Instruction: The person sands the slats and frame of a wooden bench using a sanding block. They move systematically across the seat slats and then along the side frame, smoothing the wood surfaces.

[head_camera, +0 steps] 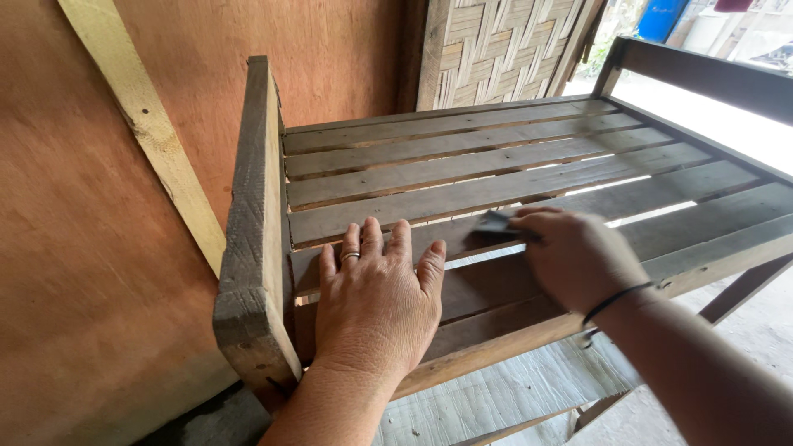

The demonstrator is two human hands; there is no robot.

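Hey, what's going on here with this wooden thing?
A person is working on a slatted wooden rack. The left hand lies flat on the near slats. The right hand presses a small dark pad against a slat; what the pad is made of is unclear. A plywood wall stands beside the rack.

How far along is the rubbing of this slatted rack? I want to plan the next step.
Hard to call anything done: no slat looks freshly worked. In hand: the left hand lies flat on the near slats, and the right hand presses a small dark pad on a middle slat. The far slats look untouched.
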